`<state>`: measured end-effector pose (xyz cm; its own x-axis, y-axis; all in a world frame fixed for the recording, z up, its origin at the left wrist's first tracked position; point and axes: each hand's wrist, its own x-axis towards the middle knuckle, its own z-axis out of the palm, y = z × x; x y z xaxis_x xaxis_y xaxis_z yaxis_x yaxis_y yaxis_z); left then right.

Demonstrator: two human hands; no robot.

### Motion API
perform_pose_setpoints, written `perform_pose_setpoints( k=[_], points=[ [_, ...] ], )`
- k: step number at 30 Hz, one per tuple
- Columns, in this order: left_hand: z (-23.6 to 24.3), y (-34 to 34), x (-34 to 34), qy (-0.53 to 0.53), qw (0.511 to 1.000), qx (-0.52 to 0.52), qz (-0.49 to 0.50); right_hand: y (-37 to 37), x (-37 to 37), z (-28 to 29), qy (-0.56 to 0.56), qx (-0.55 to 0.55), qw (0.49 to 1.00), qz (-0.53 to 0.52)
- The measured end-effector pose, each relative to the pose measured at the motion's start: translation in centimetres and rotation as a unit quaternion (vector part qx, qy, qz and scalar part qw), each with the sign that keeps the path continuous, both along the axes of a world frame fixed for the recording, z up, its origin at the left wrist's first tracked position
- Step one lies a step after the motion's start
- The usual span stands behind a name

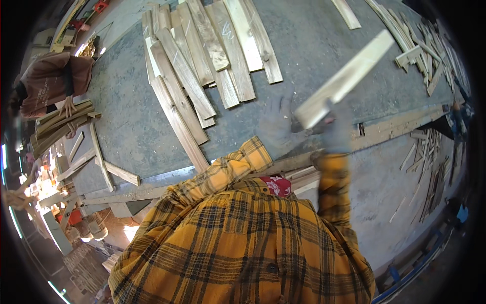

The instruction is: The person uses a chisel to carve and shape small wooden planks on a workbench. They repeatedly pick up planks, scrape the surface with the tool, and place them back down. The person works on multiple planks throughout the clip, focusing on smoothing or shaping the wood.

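A pale wooden board slants up over the table, its near end close to me. My right hand, in a grey glove and blurred, is closed around the board near that end. Beside the near end is my left hand, also gloved, its fingers stretched out and apart. Whether its thumb touches the board I cannot tell. Ahead and to the left, several wooden boards lie side by side and partly overlapping, some with chalk marks.
The grey table has a wooden front edge. Thin strips are heaped at the far right, and another board lies at the back. On the left, a co-worker handles a stack of boards. Loose strips lie nearby.
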<state>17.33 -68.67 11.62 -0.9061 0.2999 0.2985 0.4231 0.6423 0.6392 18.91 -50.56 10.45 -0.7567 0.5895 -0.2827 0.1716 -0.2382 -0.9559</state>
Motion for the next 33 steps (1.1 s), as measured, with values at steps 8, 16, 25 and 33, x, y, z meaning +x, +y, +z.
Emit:
perform_pose_setpoints(
  k=[8,16,25,33],
  points=[
    [-12.6,-16.8,3.1,-0.278,0.826,-0.250,0.422,7.6,-9.6,1.4,-0.192,0.536,0.817,0.095],
    [-12.8,-21.1,4.4,-0.223,0.850,0.036,0.476,-5.7,-14.6,-10.5,-0.284,0.618,0.674,0.288],
    [-6.2,-17.4,-3.2,-0.228,0.906,0.226,0.275,-3.5,-8.1,-5.6,-0.221,0.540,0.745,0.323],
    [-5.4,-14.6,1.1,-0.236,0.971,0.027,-0.010,-6.7,1.1,0.5,0.119,0.467,0.847,0.227]
  ],
)
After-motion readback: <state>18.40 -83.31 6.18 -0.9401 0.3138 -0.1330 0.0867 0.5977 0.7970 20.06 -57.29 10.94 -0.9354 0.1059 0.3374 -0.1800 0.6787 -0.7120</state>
